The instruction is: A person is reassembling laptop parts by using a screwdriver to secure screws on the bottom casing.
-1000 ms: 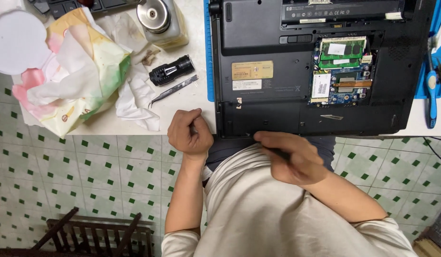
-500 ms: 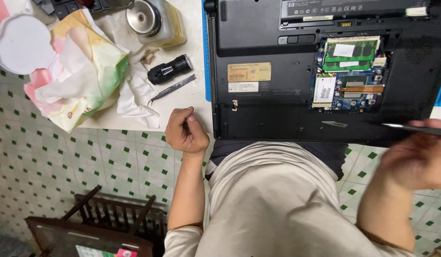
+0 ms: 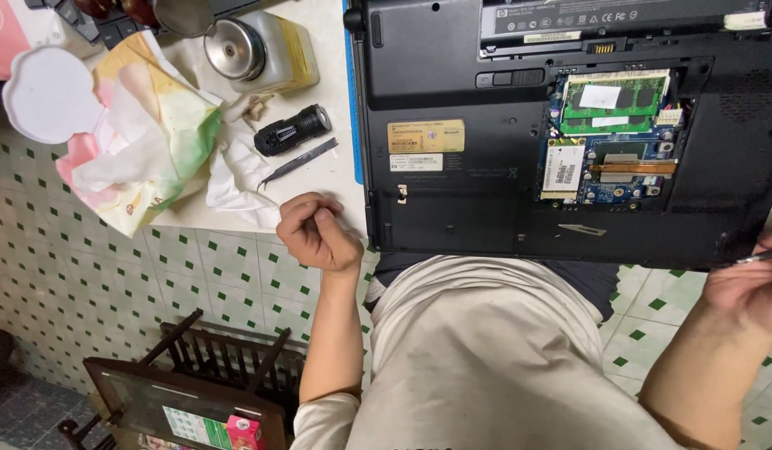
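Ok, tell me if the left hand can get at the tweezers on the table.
Probably yes. The left hand rests closed at the table edge, just below the tweezers; only a crumpled white tissue lies beside them, and nothing stands between.
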